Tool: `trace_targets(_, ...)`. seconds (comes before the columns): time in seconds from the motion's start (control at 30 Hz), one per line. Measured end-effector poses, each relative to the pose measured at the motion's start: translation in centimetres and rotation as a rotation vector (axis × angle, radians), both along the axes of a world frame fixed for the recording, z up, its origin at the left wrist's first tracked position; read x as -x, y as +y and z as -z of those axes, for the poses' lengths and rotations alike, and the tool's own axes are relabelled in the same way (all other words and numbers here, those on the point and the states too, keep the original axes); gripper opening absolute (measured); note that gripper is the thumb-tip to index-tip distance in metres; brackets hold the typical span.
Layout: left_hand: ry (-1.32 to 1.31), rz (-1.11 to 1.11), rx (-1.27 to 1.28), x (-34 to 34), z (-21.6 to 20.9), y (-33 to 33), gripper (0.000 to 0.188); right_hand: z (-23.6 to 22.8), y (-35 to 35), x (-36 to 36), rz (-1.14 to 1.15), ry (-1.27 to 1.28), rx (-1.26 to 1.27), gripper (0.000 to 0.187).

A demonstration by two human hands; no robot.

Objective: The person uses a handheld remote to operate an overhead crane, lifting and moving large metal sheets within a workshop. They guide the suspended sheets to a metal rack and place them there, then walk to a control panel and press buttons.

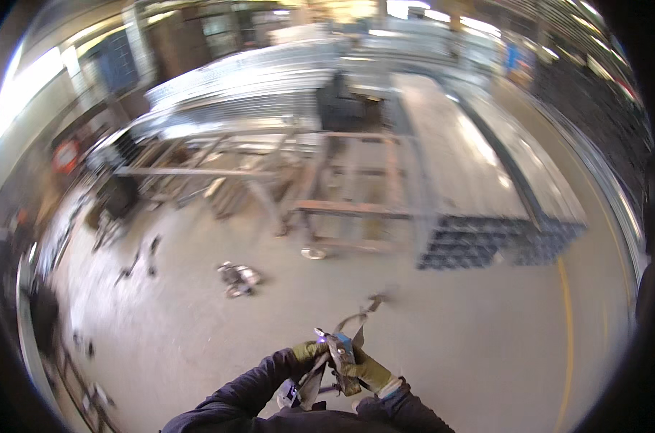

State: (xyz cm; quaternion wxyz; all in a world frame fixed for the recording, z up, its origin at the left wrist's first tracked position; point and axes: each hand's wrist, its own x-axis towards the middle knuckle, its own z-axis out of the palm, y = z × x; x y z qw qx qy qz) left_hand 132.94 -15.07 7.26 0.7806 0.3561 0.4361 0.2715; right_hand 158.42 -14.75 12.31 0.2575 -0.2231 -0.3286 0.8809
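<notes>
Both of my hands wear yellow-green work gloves and meet in front of my body at the lower middle. Between them is a worn metal piece (341,351) with a bluish patch, which looks like a ratchet buckle. A grey strap (358,330) loops away from it, with a dark end piece (376,300) stretched out ahead. More of the strap (311,386) hangs down toward my body. My left hand (309,351) is closed on the buckle's left side. My right hand (371,371) grips its right side. Motion blur hides the finer details.
An orange-brown metal cart frame (353,208) with a wheel stands ahead. Stacked metal profiles (234,86) lie behind it; long bundled tubes (472,159) lie to the right. A crumpled heap (238,279) sits on the floor (450,325). A yellow line (567,332) runs along the right.
</notes>
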Motion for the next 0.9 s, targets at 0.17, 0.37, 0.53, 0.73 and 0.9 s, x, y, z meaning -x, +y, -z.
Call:
trace_targets(0.17, 0.128, -0.230, -0.193, 18.9, 2.9, -14.3, 0.049, -3.8, -3.1, 19.8, -0.603, -0.216, -0.316, 0.094)
trace_targets(0.37, 0.775, -0.488, -0.623, 34.4, 5.0, -29.1, 0.055, -7.8, -11.6, 39.6, -0.824, -0.248, -1.073, 0.102)
trace_targets(0.53, 1.189, -0.713, -0.506, 40.8, -0.2, -37.2, 0.025, -10.0, -13.4, 49.3, -1.027, -0.246, -0.830, 0.096)
trace_targets(0.73, 0.264, -1.577, -0.049, 49.5, -3.2, -42.5, 0.013, -10.4, -10.7, 62.8, -1.300, -0.214, -0.328, 0.091)
trace_targets(0.9, 0.489, -1.830, 0.049, 56.6, -2.7, -48.7, 0.025, -9.8, -9.4, 76.8, -1.379, -0.114, 0.009, 0.088)
